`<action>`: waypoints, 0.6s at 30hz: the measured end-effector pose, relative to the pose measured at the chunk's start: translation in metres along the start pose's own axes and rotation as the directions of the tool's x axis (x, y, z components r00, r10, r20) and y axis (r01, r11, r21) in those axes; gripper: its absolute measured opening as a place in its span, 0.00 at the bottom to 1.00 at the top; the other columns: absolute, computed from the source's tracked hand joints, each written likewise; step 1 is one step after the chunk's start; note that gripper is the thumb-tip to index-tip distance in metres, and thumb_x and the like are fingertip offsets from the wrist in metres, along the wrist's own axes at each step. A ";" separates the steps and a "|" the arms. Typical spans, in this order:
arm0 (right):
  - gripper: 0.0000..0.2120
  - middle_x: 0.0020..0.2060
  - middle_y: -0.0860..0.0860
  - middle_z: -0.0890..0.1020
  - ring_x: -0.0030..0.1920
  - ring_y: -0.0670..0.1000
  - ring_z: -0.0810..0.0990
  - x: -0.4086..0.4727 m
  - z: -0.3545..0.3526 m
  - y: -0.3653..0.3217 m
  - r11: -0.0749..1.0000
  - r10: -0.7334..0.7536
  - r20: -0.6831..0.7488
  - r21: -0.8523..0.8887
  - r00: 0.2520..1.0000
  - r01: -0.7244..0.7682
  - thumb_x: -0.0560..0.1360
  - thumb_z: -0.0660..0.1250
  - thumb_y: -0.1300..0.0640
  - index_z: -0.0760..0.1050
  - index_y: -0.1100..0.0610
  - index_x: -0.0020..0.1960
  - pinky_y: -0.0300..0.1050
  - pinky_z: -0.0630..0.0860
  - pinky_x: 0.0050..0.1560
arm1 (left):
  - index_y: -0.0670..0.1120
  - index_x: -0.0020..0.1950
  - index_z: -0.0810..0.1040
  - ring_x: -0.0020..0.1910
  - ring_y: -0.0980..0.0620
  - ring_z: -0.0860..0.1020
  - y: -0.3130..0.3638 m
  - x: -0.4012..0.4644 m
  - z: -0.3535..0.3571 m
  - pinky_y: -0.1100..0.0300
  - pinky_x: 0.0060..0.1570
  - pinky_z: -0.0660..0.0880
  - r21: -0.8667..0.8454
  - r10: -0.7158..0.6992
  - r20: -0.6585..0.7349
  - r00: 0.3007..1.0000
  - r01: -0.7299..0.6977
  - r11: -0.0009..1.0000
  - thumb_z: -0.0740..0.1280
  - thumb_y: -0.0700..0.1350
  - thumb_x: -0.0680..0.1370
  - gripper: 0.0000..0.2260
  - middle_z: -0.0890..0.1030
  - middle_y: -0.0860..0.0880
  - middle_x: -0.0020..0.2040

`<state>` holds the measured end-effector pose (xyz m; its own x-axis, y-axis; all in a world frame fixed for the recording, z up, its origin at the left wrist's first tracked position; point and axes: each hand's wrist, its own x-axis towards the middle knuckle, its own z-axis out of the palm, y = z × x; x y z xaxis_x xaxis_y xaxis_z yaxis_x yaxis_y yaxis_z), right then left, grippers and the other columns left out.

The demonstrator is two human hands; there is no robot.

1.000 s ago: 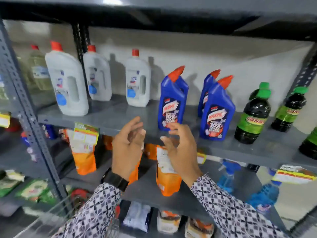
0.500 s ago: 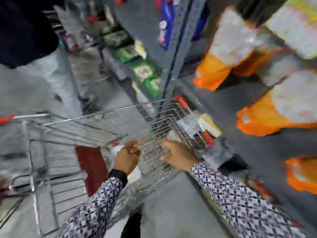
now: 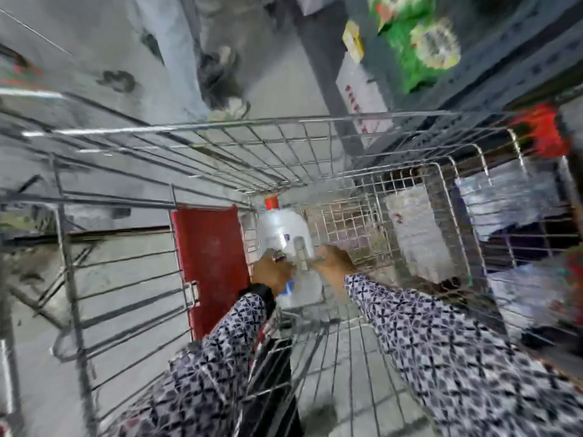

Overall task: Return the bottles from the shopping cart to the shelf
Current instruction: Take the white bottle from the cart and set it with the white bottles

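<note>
The white bottle [image 3: 285,228] with the red cap [image 3: 272,202] lies inside the shopping cart [image 3: 220,130], down on the wire bottom near the far corner, just beside the red panel [image 3: 209,263]. My left hand [image 3: 273,274] is wrapped over its lower part near the blue label, fingers curled against the plastic; my right hand [image 3: 334,263] presses on the other side. The view is smeared, so I cannot tell whether either hand is truly clamped or only resting on the bottle.

The first risk, as I judge it, is the grip. The body looks smooth and wide, and if I lift with my palms only pressing the sides, it could slide out and drop back onto the wire. The handle slot [image 3: 299,250] in the middle would give a surer hold, but neither hand seems to be through it.

The second risk is the cart itself. The bottle sits deep, and the wire walls close in around my sleeves [image 3: 441,342]. Pulling up at an angle could knock the cap or the bottle's shoulder against the rim or the red panel and twist it loose.

The third is the shelf [image 3: 473,74], close on the right: swinging the bottle across carelessly could hit its edge or the green packets [image 3: 422,42].
</note>
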<state>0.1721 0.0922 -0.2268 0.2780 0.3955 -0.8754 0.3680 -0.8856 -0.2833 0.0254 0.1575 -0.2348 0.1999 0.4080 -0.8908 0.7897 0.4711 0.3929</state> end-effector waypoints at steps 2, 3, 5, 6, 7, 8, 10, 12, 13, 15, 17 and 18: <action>0.20 0.58 0.62 0.86 0.57 0.61 0.86 0.012 0.009 -0.002 0.999 0.002 -0.080 -0.046 0.997 -0.006 0.77 0.75 0.51 0.80 0.63 0.62 0.45 0.77 0.45 | 0.53 0.39 0.67 0.40 0.50 0.77 -0.002 0.003 0.002 0.69 0.41 0.72 0.047 -0.042 -0.116 0.992 0.047 0.998 0.65 0.44 0.82 0.13 0.78 0.46 0.41; 0.17 0.56 0.61 0.87 0.54 0.60 0.87 0.015 0.013 -0.003 0.998 -0.005 -0.113 -0.067 0.994 -0.003 0.76 0.75 0.53 0.82 0.62 0.60 0.43 0.77 0.44 | 0.54 0.40 0.67 0.42 0.49 0.76 -0.003 0.001 0.003 0.67 0.41 0.70 -0.030 -0.089 -0.158 0.983 0.086 0.996 0.66 0.43 0.81 0.13 0.77 0.46 0.45; 0.14 0.55 0.59 0.86 0.52 0.58 0.86 0.019 0.020 -0.008 0.994 -0.013 -0.162 -0.105 0.987 -0.004 0.76 0.75 0.57 0.82 0.61 0.59 0.44 0.81 0.45 | 0.52 0.43 0.68 0.42 0.47 0.74 -0.007 0.002 0.007 0.67 0.34 0.67 -0.066 -0.057 -0.179 0.982 0.046 0.997 0.65 0.39 0.80 0.11 0.76 0.45 0.47; 0.13 0.56 0.59 0.86 0.53 0.59 0.86 0.018 0.021 -0.011 0.993 -0.009 -0.177 -0.116 0.984 -0.011 0.76 0.74 0.59 0.82 0.61 0.60 0.46 0.84 0.48 | 0.50 0.45 0.70 0.41 0.47 0.74 -0.008 0.000 0.009 0.67 0.31 0.68 -0.113 -0.049 -0.199 0.979 0.026 0.993 0.63 0.36 0.80 0.10 0.77 0.44 0.46; 0.13 0.55 0.59 0.86 0.53 0.59 0.86 0.015 0.021 -0.015 0.993 -0.013 -0.188 -0.118 0.982 -0.010 0.76 0.74 0.61 0.82 0.62 0.61 0.48 0.85 0.48 | 0.47 0.48 0.72 0.39 0.47 0.74 -0.008 -0.004 0.009 0.67 0.29 0.70 -0.166 -0.063 -0.181 0.981 0.032 0.986 0.61 0.34 0.80 0.08 0.78 0.42 0.47; 0.13 0.55 0.58 0.86 0.51 0.59 0.87 0.010 0.018 -0.015 0.994 -0.021 -0.192 -0.112 0.981 -0.001 0.76 0.74 0.62 0.83 0.62 0.60 0.47 0.84 0.45 | 0.43 0.52 0.74 0.39 0.47 0.76 -0.008 -0.011 0.009 0.64 0.32 0.75 -0.227 -0.077 -0.175 0.982 0.036 0.973 0.60 0.35 0.81 0.06 0.80 0.39 0.49; 0.12 0.52 0.59 0.87 0.48 0.60 0.86 -0.002 0.004 -0.017 0.994 -0.027 -0.198 -0.105 0.980 0.006 0.74 0.75 0.63 0.83 0.63 0.57 0.46 0.83 0.40 | 0.38 0.65 0.75 0.50 0.45 0.80 -0.007 -0.017 0.007 0.57 0.50 0.80 -0.253 -0.061 -0.166 0.984 0.017 0.967 0.61 0.40 0.83 0.12 0.82 0.37 0.61; 0.09 0.49 0.60 0.87 0.48 0.61 0.88 -0.033 -0.021 -0.012 0.997 -0.047 -0.206 -0.074 0.977 0.032 0.73 0.77 0.60 0.84 0.63 0.51 0.51 0.86 0.43 | 0.37 0.72 0.73 0.59 0.43 0.81 0.002 -0.043 0.005 0.59 0.53 0.78 -0.291 -0.042 -0.115 0.993 0.006 0.957 0.62 0.47 0.85 0.19 0.81 0.38 0.66; 0.09 0.45 0.59 0.88 0.47 0.61 0.89 -0.052 -0.034 -0.008 0.997 -0.079 -0.215 -0.040 0.973 0.072 0.73 0.77 0.56 0.85 0.63 0.47 0.53 0.88 0.43 | 0.38 0.71 0.74 0.59 0.43 0.81 0.009 -0.058 0.004 0.60 0.53 0.77 -0.314 -0.025 -0.088 0.996 -0.004 0.950 0.61 0.51 0.85 0.21 0.82 0.39 0.65; 0.16 0.38 0.58 0.89 0.41 0.60 0.90 -0.105 -0.064 0.006 0.987 -0.135 -0.264 0.048 0.955 0.153 0.70 0.77 0.48 0.85 0.62 0.39 0.55 0.88 0.39 | 0.49 0.58 0.82 0.54 0.45 0.82 0.032 -0.102 0.005 0.53 0.57 0.76 -0.361 0.023 -0.013 1.000 -0.026 0.932 0.57 0.61 0.84 0.20 0.84 0.45 0.55; 0.19 0.32 0.55 0.88 0.33 0.54 0.87 -0.158 -0.088 0.022 0.971 -0.169 -0.371 0.093 0.913 0.218 0.62 0.75 0.44 0.84 0.61 0.35 0.49 0.84 0.30 | 0.54 0.47 0.86 0.48 0.50 0.86 0.055 -0.145 0.012 0.51 0.54 0.80 -0.402 0.133 0.083 0.988 -0.089 0.911 0.55 0.66 0.82 0.25 0.88 0.52 0.48; 0.19 0.29 0.53 0.85 0.29 0.52 0.82 -0.189 -0.099 0.032 0.966 -0.179 -0.435 0.094 0.882 0.243 0.59 0.74 0.43 0.83 0.61 0.34 0.45 0.79 0.28 | 0.56 0.44 0.89 0.44 0.54 0.88 0.066 -0.172 0.017 0.55 0.47 0.83 -0.457 0.226 0.157 0.961 -0.132 0.880 0.55 0.65 0.83 0.25 0.89 0.54 0.44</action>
<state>0.2194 0.0134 -0.0312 0.5656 0.6138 -0.5508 0.3398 -0.7820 -0.5225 0.0528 0.1054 -0.0599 0.4621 0.3756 -0.8034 0.4033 0.7178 0.5676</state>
